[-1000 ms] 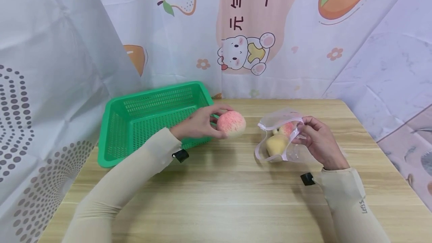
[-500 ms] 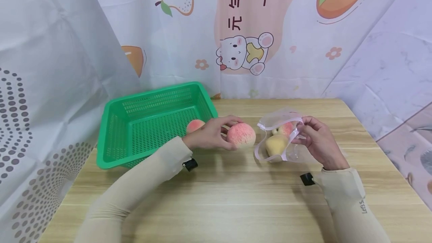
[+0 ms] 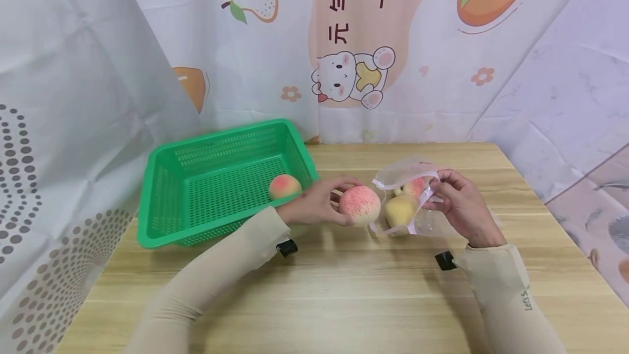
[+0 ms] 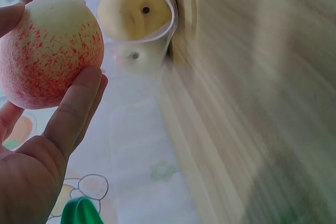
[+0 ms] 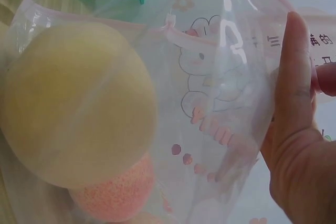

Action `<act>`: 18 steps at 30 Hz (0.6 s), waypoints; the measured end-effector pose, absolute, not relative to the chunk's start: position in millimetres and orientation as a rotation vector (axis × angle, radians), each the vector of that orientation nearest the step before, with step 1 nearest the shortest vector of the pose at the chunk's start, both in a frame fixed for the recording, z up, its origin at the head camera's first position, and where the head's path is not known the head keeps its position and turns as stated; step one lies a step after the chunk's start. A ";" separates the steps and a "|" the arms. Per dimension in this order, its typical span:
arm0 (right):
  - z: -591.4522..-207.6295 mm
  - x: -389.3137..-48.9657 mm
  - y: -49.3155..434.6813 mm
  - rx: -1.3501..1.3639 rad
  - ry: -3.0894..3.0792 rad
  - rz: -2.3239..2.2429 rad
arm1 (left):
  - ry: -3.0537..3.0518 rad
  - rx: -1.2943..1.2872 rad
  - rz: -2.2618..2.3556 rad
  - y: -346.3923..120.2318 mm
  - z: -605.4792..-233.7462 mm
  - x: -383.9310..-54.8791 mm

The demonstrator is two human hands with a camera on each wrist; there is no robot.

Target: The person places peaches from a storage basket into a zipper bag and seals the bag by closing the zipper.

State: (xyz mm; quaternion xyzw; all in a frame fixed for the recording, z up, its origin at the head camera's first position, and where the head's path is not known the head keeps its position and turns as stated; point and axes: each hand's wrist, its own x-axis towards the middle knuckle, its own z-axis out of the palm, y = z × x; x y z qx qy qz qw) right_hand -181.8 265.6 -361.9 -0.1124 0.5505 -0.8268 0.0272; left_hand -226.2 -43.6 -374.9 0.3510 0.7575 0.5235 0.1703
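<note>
A pink-and-cream peach (image 3: 360,205) is gripped between the thumb and fingers of my left hand (image 3: 319,201), just left of the bag's mouth. In the left wrist view the peach (image 4: 50,51) shows red speckles, with fingers (image 4: 73,111) along its side. My right hand (image 3: 462,209) pinches the pink-edged rim of a clear plastic bag (image 3: 432,223), whose mouth faces left. Inside the bag lie a yellow fruit (image 3: 400,211) and a pink-and-yellow peach (image 3: 414,186). Through the film, the right wrist view shows the yellow fruit (image 5: 79,103) large, above a pink one (image 5: 118,190).
A green plastic basket (image 3: 162,239) with slotted walls stands at the back left. Another peach (image 3: 285,187) rests in its right front corner. The wooden table (image 3: 334,299) ends at a printed curtain (image 3: 275,81) behind.
My left hand has carried the peach from beside the basket rightward to the bag's mouth, uncovering the peach in the basket. My right hand keeps its hold on the bag.
</note>
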 end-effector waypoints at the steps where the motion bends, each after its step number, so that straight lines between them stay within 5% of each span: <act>1: -362.0 -181.7 265.3 -0.350 1.700 -2.556 | 2.150 0.995 1.488 -42.6 -376.3 -226.2; 18: -361.4 -180.9 264.3 -0.335 1.701 -2.544 | 2.146 0.990 1.466 -29.8 -388.2 -227.3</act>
